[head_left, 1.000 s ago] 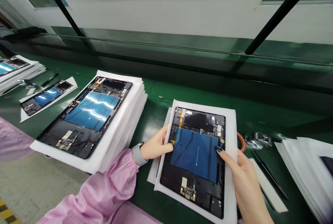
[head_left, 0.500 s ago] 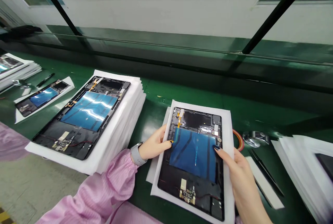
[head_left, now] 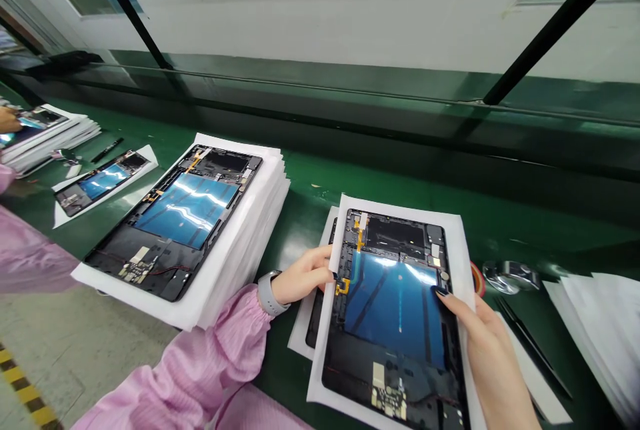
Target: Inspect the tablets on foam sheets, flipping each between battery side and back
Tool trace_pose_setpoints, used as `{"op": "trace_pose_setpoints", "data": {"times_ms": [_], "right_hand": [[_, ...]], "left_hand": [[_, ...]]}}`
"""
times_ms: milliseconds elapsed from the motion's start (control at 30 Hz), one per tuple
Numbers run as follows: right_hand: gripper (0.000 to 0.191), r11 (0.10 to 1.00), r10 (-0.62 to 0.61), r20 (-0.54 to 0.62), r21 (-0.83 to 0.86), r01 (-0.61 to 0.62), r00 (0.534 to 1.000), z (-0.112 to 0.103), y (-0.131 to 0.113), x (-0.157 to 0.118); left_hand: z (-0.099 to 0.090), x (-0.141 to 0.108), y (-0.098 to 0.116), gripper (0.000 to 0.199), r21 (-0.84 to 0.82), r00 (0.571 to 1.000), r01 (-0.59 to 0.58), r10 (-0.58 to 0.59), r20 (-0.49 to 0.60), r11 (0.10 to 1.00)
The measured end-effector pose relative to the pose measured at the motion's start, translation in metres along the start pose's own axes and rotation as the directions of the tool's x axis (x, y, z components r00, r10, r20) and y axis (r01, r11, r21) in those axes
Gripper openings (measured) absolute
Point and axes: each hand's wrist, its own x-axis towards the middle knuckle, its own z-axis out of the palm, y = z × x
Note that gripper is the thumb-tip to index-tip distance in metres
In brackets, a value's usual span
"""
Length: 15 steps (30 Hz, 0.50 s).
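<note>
An opened tablet point(head_left: 395, 303), its blue battery and circuit boards bare, lies on a white sheet point(head_left: 400, 205) and is lifted at a slight tilt. My left hand point(head_left: 303, 277) grips the left edge of the sheet and tablet, thumb near an orange flex cable point(head_left: 343, 286). On the opposite side my right hand point(head_left: 483, 327) clasps the right edge, thumb on top by the battery; its other fingers are mostly hidden beneath. Partly covered below is another tablet point(head_left: 314, 318) on its own white sheet point(head_left: 301, 333), resting on the green bench.
To the left, a tall stack of white sheets point(head_left: 235, 270) carries another opened tablet point(head_left: 185, 210). Farther left are a smaller-looking tablet point(head_left: 107, 180), a pen point(head_left: 107, 150) and a co-worker's hand point(head_left: 9, 120). Tape rolls point(head_left: 510, 278), black tweezers point(head_left: 533, 343) and paper sheets point(head_left: 600, 330) lie right.
The held tablet and sheet have shifted right and risen away from the lower one, exposing the dark edge of the tablet beneath. A co-worker's hand has come into view at far left.
</note>
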Motion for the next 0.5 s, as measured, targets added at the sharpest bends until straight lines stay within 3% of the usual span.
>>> {"op": "trace_pose_setpoints", "data": {"times_ms": [233,500], "right_hand": [[0.053,0.999,0.005,0.025,0.034,-0.005,1.0,-0.0044,0.004,0.0043],[0.055,1.0,-0.028,0.001,-0.013,0.028,1.0,-0.0019,0.0019,0.0012]], "left_hand": [[0.0016,-0.003,0.005,0.031,0.049,0.999,-0.04,0.039,0.019,0.998],[-0.0012,-0.0001,-0.0039,0.024,0.04,0.998,-0.053,0.052,0.046,0.998]]}}
